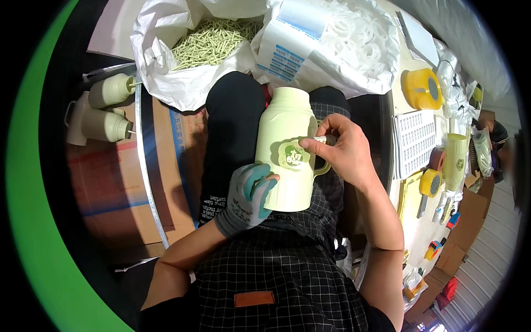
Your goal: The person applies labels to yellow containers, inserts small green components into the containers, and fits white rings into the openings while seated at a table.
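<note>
A pale green vacuum jug (283, 127) lies along my lap with its neck pointing away from me. On its side is a round green emblem (295, 155) with a pale floral pattern. My left hand (250, 191), in a grey and teal glove, grips the jug low on its left side. My bare right hand (342, 148) is by the jug's handle (321, 167), thumb and fingers pinched together near the emblem. Something small and pale shows at those fingertips, too little of it to name.
Beyond my knees sit a white sack (157, 69) of thin green rods and a bag of translucent rings (359, 41). More green jugs (110, 91) lie at left above cardboard (119, 188). The right-hand table holds yellow tape rolls (421, 88), a printed sheet (415, 141) and another jug (454, 160).
</note>
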`<action>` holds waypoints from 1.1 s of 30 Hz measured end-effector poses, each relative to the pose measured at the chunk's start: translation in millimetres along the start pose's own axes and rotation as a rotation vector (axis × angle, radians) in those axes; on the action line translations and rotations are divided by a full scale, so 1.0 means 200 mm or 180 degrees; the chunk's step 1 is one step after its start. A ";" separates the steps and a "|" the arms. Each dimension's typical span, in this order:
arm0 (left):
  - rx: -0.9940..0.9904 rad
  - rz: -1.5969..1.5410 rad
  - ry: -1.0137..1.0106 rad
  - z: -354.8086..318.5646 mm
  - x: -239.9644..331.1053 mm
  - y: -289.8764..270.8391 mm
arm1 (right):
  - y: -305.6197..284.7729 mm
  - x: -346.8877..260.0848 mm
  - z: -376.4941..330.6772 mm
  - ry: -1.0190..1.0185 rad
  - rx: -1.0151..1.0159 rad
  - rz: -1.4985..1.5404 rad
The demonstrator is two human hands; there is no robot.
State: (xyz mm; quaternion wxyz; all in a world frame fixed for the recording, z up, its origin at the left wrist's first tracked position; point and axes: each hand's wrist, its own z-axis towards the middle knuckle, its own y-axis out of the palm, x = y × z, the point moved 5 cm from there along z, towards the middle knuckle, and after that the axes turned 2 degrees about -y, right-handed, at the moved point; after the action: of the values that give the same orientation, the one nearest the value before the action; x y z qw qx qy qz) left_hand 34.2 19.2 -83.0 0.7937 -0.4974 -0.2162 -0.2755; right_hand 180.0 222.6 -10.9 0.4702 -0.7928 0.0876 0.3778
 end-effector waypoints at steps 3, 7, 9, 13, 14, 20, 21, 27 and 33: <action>0.0017 -0.0074 0.0048 -0.01 0.00 0.00 | 0.03 0.01 0.00 0.0098 -0.0065 0.0014; -0.0045 -0.0160 0.0113 -0.01 -0.02 0.02 | 0.03 -0.03 0.00 0.0018 -0.0105 -0.0125; -0.0076 -0.0193 0.0086 -0.01 -0.02 0.02 | 0.04 -0.04 0.01 -0.0095 -0.0104 -0.0229; -0.0360 0.0139 -0.0089 0.05 0.02 0.00 | 0.06 -0.06 0.01 -0.0582 0.0119 -0.0752; -0.0496 0.0303 -0.0139 0.06 0.03 0.00 | 0.07 -0.05 0.01 -0.0844 0.0305 -0.1053; -0.0674 0.0306 0.0153 0.02 -0.01 0.04 | -0.01 0.02 -0.02 -0.1293 0.1251 -0.0876; -0.0550 0.0132 0.0161 0.03 0.00 0.03 | 0.05 -0.05 -0.06 -0.1605 0.1128 -0.1090; -0.0271 0.0086 0.0050 -0.04 -0.03 -0.11 | -0.06 0.03 -0.26 -0.1436 0.1203 -0.0340; 0.0018 -0.0239 0.1406 0.42 0.44 -0.19 | -0.02 0.11 -0.70 -0.1626 0.1730 -0.0158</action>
State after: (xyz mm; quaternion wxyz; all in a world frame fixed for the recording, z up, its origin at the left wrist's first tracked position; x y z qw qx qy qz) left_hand 69.3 62.5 31.9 0.8123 -0.4144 -0.0562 -0.4065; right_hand 270.0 115.6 14.1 0.6791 -0.5212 0.0453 0.5149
